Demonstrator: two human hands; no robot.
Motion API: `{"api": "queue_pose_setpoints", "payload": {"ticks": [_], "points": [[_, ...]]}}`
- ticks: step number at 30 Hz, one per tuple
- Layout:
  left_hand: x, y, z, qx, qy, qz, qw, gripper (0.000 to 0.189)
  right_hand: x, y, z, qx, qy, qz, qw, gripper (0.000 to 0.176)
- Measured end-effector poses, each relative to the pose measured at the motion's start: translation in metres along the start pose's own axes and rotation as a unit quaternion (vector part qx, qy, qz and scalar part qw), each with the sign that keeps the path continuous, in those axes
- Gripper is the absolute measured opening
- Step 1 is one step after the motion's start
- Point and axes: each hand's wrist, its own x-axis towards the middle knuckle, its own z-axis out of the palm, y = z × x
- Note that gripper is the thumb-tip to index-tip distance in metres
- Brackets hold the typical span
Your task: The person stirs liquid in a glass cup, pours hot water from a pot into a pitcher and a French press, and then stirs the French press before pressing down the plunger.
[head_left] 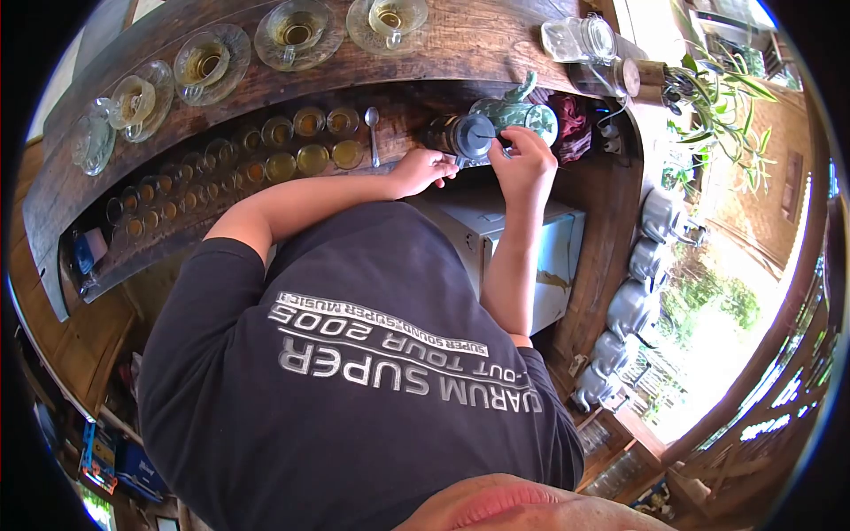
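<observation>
A French press (444, 134) with a dark body and a round blue-grey lid (475, 137) stands on the wooden shelf in front of me. My right hand (528, 162) is closed in a pinch at the thin rod over the lid, though the fingers cover its tip. On the near side of the press, my left hand (418, 172) curls its fingers at the metal handle; the exact grip is partly hidden. Just behind the lid sits a green-and-white mottled teapot (540, 122), its spout pointing up. A metal spoon (373, 137) lies left of the press.
Rows of filled small glasses (312, 159) line the shelf to the left. Glass cups on saucers (297, 31) stand on the upper counter (469, 44). A clip-lid jar (580, 40) is at its right. Metal kettles (633, 305) line the window side. Below the shelf is a white box-shaped appliance (465, 226).
</observation>
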Motion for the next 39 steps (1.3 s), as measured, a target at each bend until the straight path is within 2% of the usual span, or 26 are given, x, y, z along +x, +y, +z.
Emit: {"api": "queue_pose_setpoints", "payload": {"ticks": [9,19,27,39], "points": [[0.001,-0.003,0.001,-0.031,0.005,-0.008,0.999,0.034,-0.005,0.002,-0.001,-0.003,0.013,-0.004,1.0,0.015],[0.0,-0.002,-0.001,0.001,-0.002,-0.012,1.0,0.034,-0.012,0.026,0.027,0.023,-0.03,0.023,0.999,0.015],[-0.004,0.004,-0.001,0.021,-0.005,0.004,1.0,0.036,-0.011,0.033,0.042,0.023,-0.046,0.009,0.999,0.015],[-0.003,0.003,0.001,0.009,0.003,-0.011,1.0,0.037,0.0,0.014,0.009,0.005,-0.005,0.0,1.0,0.016]]}}
